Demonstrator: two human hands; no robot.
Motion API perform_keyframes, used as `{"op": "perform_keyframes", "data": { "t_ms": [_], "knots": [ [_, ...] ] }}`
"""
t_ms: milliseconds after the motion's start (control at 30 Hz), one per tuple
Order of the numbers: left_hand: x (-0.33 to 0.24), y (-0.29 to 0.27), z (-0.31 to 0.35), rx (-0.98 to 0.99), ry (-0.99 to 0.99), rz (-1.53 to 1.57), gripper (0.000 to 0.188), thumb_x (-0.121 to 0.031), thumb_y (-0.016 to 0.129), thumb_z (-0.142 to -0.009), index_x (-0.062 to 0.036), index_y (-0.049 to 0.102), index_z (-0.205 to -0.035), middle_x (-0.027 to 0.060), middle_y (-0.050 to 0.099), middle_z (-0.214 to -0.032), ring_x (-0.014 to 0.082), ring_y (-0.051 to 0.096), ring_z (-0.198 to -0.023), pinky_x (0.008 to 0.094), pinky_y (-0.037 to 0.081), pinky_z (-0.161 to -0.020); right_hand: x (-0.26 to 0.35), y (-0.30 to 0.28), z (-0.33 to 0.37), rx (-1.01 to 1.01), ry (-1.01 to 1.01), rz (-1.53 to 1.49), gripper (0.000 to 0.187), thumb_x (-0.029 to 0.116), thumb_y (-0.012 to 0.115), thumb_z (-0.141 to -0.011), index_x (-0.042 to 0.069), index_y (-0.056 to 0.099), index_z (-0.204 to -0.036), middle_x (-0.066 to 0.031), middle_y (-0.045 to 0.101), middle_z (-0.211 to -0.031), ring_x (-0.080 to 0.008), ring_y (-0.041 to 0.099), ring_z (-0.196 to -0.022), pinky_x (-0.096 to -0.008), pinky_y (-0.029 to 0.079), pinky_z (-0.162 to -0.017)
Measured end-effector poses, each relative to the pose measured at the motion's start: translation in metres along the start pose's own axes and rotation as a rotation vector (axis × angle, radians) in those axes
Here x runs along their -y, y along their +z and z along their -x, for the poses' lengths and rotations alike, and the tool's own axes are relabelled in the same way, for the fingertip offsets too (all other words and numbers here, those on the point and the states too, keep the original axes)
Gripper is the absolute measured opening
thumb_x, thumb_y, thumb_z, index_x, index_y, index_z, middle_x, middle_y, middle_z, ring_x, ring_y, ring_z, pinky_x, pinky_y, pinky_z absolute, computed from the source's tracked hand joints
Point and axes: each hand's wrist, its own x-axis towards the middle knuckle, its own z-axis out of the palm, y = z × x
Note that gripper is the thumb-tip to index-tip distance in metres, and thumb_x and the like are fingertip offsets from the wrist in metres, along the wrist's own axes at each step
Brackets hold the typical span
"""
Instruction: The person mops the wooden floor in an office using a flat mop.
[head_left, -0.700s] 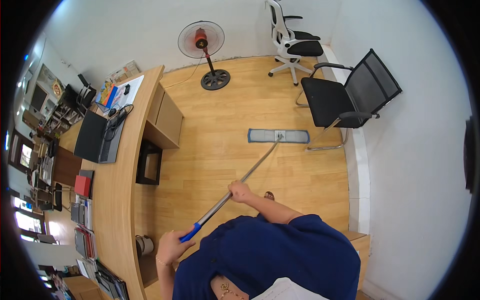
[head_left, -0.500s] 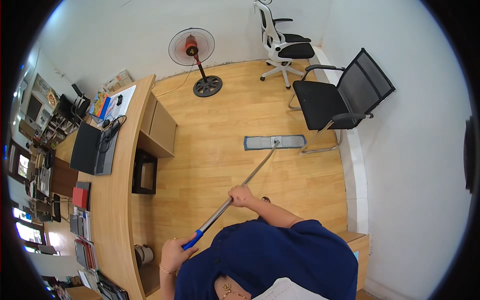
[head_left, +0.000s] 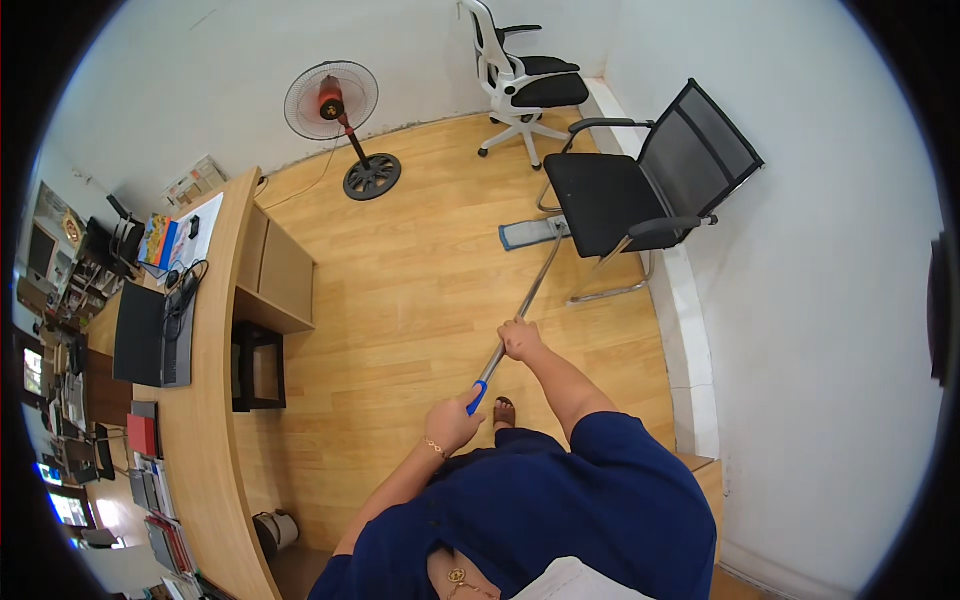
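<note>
A flat mop's metal pole (head_left: 541, 273) slants away from me across the wooden floor. My left hand (head_left: 455, 420) is closed round its blue grip end, close to my body. Farther up the pole, my right hand (head_left: 518, 340) wraps the bare metal. The wide grey mop head (head_left: 528, 234) with a blue edge lies flat on the floor. Its right part is hidden under the seat of a black mesh-back armchair (head_left: 600, 200).
A wooden desk (head_left: 215, 400) runs along my left, with an open laptop (head_left: 155, 335) on it. At the back stand a pedestal fan (head_left: 332, 100) and a white-and-black swivel chair (head_left: 530, 90). The right wall (head_left: 800, 300) has a low white ledge (head_left: 690, 340).
The mop head has been pushed forward, partly under the armchair. Both my hands have moved forward and to the right with the pole. My view has shifted slightly rightward.
</note>
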Motion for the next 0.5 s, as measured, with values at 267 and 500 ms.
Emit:
{"op": "perform_keyframes", "data": {
  "t_ms": [267,500],
  "knots": [
    [0.011,-0.055,0.066,0.132,-0.014,-0.203,0.052,-0.027,0.07,-0.071,-0.0264,0.057,-0.122,0.0168,0.065,-0.078,0.0352,0.062,-0.073,0.0442,0.049,-0.065,0.059,0.01,0.048,-0.196,-0.059,-0.131,0.018,0.022,0.064,-0.069,0.011,0.058,-0.081,-0.0074,0.06,-0.09,-0.0299,0.052,-0.099,-0.0459,0.047,-0.069],
    [0.002,-0.14,0.126,0.175,-0.009,-0.335,0.048,-0.027,0.071,-0.07,-0.0256,0.061,-0.116,0.0165,0.064,-0.076,0.0341,0.062,-0.074,0.0422,0.049,-0.065,0.122,-0.012,0.083,-0.357,-0.166,-0.434,0.021,0.031,0.065,-0.072,0.011,0.059,-0.069,-0.0079,0.059,-0.077,-0.0289,0.056,-0.086,-0.0468,0.045,-0.062]
  ]
}}
